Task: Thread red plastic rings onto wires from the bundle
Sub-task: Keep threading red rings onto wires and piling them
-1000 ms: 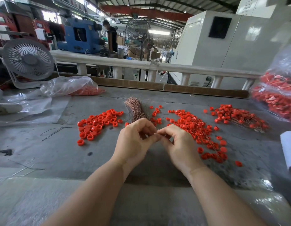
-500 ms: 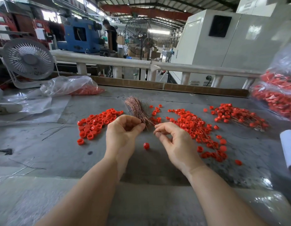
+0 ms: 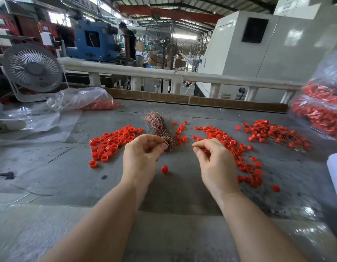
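The copper wire bundle (image 3: 160, 127) lies on the grey table (image 3: 69, 176) straight ahead. My left hand (image 3: 143, 157) is at the bundle's near end, with curled fingers and thumb pinching its wire tips. To the right, my right hand (image 3: 214, 161) pinches a thin wire between thumb and forefinger. One red ring (image 3: 164, 169) lies alone on the table between my hands. Loose red rings (image 3: 111, 144) are heaped to the left of the bundle. Rings threaded on wires (image 3: 231, 148) are spread under and beyond my right hand.
A second heap of ringed wires (image 3: 273, 133) lies far right, beside a full plastic bag (image 3: 322, 110). Another bag of rings (image 3: 84, 100) and a small fan (image 3: 32, 68) stand at back left. Stray wires (image 3: 65, 150) lie left; a white roll (image 3: 335, 174) is at the right edge.
My hands were together working on a wire; they have moved apart. A red ring now lies on the table between them, and my left hand has reached to the bundle.
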Demonstrator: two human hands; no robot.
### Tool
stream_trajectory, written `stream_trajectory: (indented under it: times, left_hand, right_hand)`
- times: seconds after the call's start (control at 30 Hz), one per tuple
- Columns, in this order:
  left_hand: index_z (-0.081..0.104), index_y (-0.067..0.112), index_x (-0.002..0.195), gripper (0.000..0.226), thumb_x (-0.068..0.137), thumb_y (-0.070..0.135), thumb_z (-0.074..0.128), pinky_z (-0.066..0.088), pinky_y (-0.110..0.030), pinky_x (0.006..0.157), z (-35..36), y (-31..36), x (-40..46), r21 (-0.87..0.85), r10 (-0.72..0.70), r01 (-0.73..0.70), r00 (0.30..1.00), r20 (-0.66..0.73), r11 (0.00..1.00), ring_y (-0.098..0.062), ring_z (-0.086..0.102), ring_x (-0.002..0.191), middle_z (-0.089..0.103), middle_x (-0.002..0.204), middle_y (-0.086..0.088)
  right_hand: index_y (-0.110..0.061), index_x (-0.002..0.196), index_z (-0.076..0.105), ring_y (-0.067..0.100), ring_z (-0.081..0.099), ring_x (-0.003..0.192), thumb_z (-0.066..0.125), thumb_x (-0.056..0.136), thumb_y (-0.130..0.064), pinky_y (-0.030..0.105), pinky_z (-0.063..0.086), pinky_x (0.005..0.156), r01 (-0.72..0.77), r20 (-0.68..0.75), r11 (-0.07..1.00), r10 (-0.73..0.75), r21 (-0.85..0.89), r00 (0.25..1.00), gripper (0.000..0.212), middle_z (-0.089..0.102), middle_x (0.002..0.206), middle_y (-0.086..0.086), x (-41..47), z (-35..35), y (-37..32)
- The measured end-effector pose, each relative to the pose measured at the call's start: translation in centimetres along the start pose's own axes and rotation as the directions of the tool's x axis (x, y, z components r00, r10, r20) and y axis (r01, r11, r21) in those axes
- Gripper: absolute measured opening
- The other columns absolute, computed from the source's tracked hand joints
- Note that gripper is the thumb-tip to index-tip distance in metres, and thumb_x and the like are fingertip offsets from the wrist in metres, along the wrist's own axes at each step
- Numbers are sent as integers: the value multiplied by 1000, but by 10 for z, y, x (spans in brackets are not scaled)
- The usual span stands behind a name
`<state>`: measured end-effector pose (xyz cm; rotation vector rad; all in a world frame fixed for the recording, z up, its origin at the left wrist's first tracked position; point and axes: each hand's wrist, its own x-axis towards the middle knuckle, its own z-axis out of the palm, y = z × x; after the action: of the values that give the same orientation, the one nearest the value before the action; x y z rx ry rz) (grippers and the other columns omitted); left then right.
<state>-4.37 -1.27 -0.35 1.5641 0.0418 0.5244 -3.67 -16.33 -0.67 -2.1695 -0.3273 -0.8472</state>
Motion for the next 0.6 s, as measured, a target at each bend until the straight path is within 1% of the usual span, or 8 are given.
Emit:
stream_trajectory:
  times: [0.07, 0.17, 0.27, 0.33, 0.43, 0.47, 0.53, 0.6]
  left_hand:
    - [64, 24, 69, 27, 76, -1, 72, 46, -14, 56, 0, 0, 0, 37, -3, 2, 1000, 16, 999, 4, 55, 55, 64, 61, 8]
    - [63, 26, 70, 27, 75, 1, 73, 44, -9, 54, 0, 1, 0, 81, -5, 2, 1000, 30, 997, 5, 55, 54, 64, 65, 3]
    - [63, 27, 70, 26, 75, 5, 74, 44, -16, 58, -1, 0, 0, 136, -20, 16, 999, 30, 991, 1, 56, 55, 65, 66, 3]
    - [62, 28, 69, 25, 74, 7, 75, 42, -20, 59, 0, -2, 1, 170, -28, 22, 999, 31, 985, 0, 55, 55, 64, 64, 6]
    - [62, 28, 66, 26, 74, 7, 76, 43, -24, 63, 0, -6, 1, 218, -43, 35, 999, 33, 975, -6, 55, 60, 63, 63, 7]
    - [62, 28, 65, 26, 73, 7, 76, 45, -25, 65, -1, -7, 0, 234, -45, 36, 998, 33, 972, -9, 57, 62, 63, 64, 7]
    - [62, 29, 64, 27, 73, 8, 76, 47, -27, 70, -1, -8, 1, 260, -41, 32, 999, 32, 965, -14, 61, 67, 65, 66, 5]
    - [62, 29, 63, 27, 73, 8, 76, 47, -26, 69, 0, -8, 1, 287, -30, 20, 999, 33, 958, -16, 62, 68, 66, 67, 4]
  right_hand:
    - [-7, 83, 69, 17, 56, 77, 62, 85, -2, 27, 44, 69, -5, -30, 1000, 4, -22, 1000, 9, 57, 81, -5, 1, 0, 0]
    - [-4, 84, 69, 20, 58, 80, 62, 83, 2, 30, 47, 71, 8, -84, 1000, -10, -28, 996, 10, 61, 84, 0, 3, -1, -1]
    - [-4, 86, 69, 20, 60, 81, 60, 83, 5, 30, 48, 74, -4, -115, 1000, 1, -28, 993, 14, 63, 87, 2, 3, -1, -1]
    - [-7, 88, 70, 21, 60, 83, 59, 85, 2, 29, 47, 74, -59, -102, 996, 52, -67, 993, 14, 64, 88, 2, 2, -1, 2]
    - [-11, 93, 71, 21, 60, 90, 57, 88, -6, 30, 46, 77, -187, -12, 964, 189, -189, 982, 16, 65, 98, 2, 1, 0, 8]
    - [-12, 95, 70, 21, 59, 92, 56, 89, -6, 29, 45, 78, -199, 12, 956, 206, -214, 978, 17, 64, 102, 0, 0, 1, 8]
    - [-12, 97, 69, 18, 59, 92, 56, 88, -4, 26, 44, 77, -142, 29, 966, 152, -214, 988, 19, 62, 104, -3, -2, 1, 5]
    - [-11, 97, 69, 16, 59, 90, 58, 84, 1, 24, 46, 79, -29, 68, 987, 40, -157, 997, 21, 61, 102, -5, -2, 2, -1]
